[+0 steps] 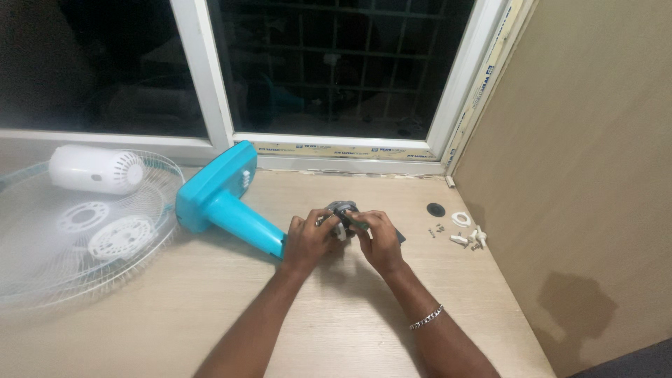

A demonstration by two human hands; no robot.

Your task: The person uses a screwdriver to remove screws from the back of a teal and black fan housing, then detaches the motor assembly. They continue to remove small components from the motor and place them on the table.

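Single head-worn view, looking steeply down and forward, close over the wooden table (210,315), facing the window (329,70) beyond

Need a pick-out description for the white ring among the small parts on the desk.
Start at the beige side panel on the right and drop to the desk edge beside it. Just past the round black hole lies a cluster of small white parts and screws. The white ring tops that cluster, the only open loop there.
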